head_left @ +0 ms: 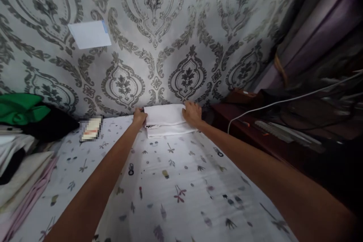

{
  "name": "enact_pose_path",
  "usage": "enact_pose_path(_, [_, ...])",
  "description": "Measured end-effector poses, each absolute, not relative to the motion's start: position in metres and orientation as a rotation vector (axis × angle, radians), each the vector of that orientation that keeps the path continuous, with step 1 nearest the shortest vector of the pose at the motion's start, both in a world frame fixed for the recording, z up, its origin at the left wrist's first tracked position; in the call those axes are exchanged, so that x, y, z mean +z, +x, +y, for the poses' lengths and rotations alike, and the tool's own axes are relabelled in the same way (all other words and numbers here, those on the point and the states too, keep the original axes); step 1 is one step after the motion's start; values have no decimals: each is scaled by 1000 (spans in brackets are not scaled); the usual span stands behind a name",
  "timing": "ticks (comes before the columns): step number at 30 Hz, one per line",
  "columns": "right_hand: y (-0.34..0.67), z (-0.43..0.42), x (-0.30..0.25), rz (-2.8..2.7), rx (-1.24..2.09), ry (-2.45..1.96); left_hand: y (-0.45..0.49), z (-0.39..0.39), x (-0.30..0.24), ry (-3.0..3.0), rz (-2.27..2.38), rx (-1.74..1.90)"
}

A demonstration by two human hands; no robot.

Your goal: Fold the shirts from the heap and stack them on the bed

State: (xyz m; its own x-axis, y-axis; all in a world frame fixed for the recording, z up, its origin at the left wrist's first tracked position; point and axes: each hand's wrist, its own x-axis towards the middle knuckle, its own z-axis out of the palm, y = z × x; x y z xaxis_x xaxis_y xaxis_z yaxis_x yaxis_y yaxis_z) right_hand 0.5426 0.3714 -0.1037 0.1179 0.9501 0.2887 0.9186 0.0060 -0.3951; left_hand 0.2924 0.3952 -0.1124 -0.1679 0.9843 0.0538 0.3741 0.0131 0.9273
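Note:
A folded white cloth lies against the wall at the far end of a white sheet printed with small leaves and plants. At the cloth's left end, my left hand has its fingers closed round the edge. My right hand grips the opposite end, fingers curled over the top. A second white layer shows just below the front of the fold. Whether the folded cloth is part of the printed sheet, I cannot tell.
Clothes in a pile fill the left side, with a green garment on top. A pixelated item lies near the wall. At the right stands a dark red cabinet, crossed by a white cable. White paper hangs on the wallpaper.

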Motion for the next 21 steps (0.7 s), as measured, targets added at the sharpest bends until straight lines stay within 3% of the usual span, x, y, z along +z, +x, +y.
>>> enact_pose_path(6, [496, 344, -127, -2183, 4, -1727, 298, 349, -123, 1779, 1672, 957])
enact_pose_path(14, [490, 332, -129, -2241, 28, -1740, 253, 249, -113, 2042, 1545, 716])
enact_pose_path(21, [472, 218, -146, -2342, 7, -1252, 147, 131, -73, 1943, 1639, 861])
